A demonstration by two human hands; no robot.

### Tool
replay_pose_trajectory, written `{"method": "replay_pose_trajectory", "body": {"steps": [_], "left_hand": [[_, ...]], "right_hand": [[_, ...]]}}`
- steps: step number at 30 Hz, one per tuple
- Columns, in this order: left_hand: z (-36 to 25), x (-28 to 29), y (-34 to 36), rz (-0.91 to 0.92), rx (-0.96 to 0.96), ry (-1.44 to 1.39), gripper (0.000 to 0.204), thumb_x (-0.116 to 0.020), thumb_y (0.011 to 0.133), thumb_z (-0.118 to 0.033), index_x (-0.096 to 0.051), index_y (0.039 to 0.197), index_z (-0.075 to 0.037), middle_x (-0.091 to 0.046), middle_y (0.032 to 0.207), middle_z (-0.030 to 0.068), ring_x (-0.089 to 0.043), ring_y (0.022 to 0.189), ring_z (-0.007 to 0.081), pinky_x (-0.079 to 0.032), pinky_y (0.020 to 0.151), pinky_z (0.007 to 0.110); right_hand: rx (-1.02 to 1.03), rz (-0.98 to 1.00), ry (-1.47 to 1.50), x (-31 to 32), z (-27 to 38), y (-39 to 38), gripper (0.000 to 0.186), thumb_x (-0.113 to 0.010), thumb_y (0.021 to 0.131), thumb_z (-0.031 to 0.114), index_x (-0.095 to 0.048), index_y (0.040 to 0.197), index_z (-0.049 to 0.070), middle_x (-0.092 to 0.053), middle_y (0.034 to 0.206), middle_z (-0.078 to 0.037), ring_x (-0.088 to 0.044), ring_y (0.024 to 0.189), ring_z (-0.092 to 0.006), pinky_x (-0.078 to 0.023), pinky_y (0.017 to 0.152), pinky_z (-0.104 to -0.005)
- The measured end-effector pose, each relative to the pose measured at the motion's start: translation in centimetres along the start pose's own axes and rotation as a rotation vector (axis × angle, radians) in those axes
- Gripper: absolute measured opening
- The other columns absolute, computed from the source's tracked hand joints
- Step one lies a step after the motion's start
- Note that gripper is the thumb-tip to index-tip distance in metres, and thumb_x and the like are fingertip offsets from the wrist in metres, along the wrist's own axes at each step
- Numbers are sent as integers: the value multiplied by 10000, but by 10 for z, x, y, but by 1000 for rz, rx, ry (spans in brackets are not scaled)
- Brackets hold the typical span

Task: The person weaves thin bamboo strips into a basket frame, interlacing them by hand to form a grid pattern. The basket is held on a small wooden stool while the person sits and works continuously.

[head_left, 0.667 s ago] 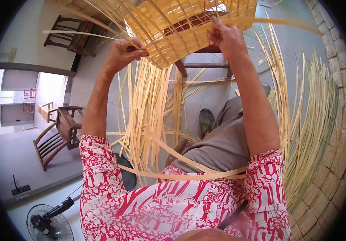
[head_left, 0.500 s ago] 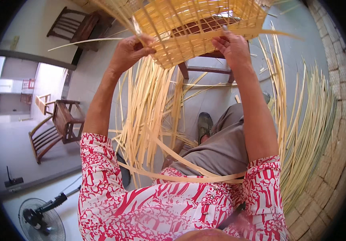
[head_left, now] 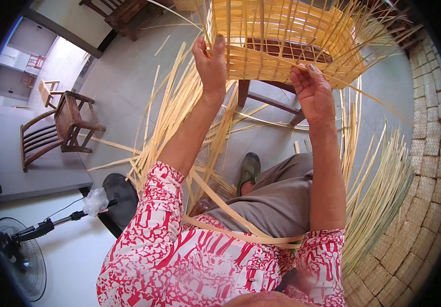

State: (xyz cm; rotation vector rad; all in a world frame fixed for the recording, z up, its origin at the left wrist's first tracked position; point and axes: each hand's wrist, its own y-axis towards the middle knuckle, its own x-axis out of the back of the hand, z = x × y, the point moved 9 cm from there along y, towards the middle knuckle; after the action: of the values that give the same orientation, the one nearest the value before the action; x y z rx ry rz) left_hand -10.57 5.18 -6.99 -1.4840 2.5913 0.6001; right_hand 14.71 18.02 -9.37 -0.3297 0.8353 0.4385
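A half-woven yellow basket (head_left: 261,67), of flat bamboo-like strips, is held up at the top of the view with loose uprights sticking out. At its near left corner my left hand (head_left: 211,66) is closed on the basket edge, thumb up; part of its grip is hidden. My right hand (head_left: 313,94) has its fingers curled at the near wall, pinching a thin weaving strip (head_left: 376,99) whose free end trails off to the right. Under the basket stands a dark wooden stool (head_left: 269,101).
Loose pale strips (head_left: 174,107) lie on the floor below the basket, with greener strips (head_left: 384,179) at the right. Stacked woven blocks (head_left: 425,169) line the right edge. A wooden chair (head_left: 64,125) and a fan (head_left: 21,261) are at left. Strips (head_left: 230,233) cross my lap.
The basket and both hands have shifted to the right in the view, and the basket has turned. My left hand now stands thumb up at its corner.
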Motion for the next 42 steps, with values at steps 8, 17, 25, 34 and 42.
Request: {"method": "replay_pose_trajectory", "body": {"steps": [8,17,25,34,42], "left_hand": [[6,-35,16,54,-130,-87,470,-616,999,-362,-479,1229,24,-546,926,34,-477,795,91,-415,716,243],[2,-48,16,71,-221,-40,505,-559,1029,-409,-445,1241,34,-528,1041,70,-495,924,146,-442,858,292],[5,-47,9,49,-71,-27,715,-761,886,-494,-439,1230,43,-515,1099,99,-501,1000,165,-446,917,305],[10,-42,16,87,-101,13,578,-721,929,-367,-459,1221,57,-556,1062,107,-535,960,161,-462,865,298],[17,-49,17,40,-221,184,641,-610,975,-450,-449,1260,101,-503,1153,170,-484,1081,235,-389,989,377]], "right_hand": [[54,-21,41,1,14,7,170,-582,1018,106,-631,1074,-47,-682,1012,-146,-694,960,-268,-613,893,-388],[129,-110,-43,4,34,15,190,-583,1018,105,-581,1114,-59,-678,1002,-188,-706,942,-296,-631,855,-405],[94,-99,-42,11,34,14,132,-594,1011,98,-567,1058,-22,-679,966,-186,-712,925,-285,-636,832,-405],[113,-121,12,8,29,13,144,-620,995,95,-548,1044,-19,-663,970,-158,-700,897,-278,-638,798,-381],[132,-177,20,14,36,23,123,-623,981,55,-596,1034,-52,-668,933,-154,-706,847,-273,-642,738,-360]]}}
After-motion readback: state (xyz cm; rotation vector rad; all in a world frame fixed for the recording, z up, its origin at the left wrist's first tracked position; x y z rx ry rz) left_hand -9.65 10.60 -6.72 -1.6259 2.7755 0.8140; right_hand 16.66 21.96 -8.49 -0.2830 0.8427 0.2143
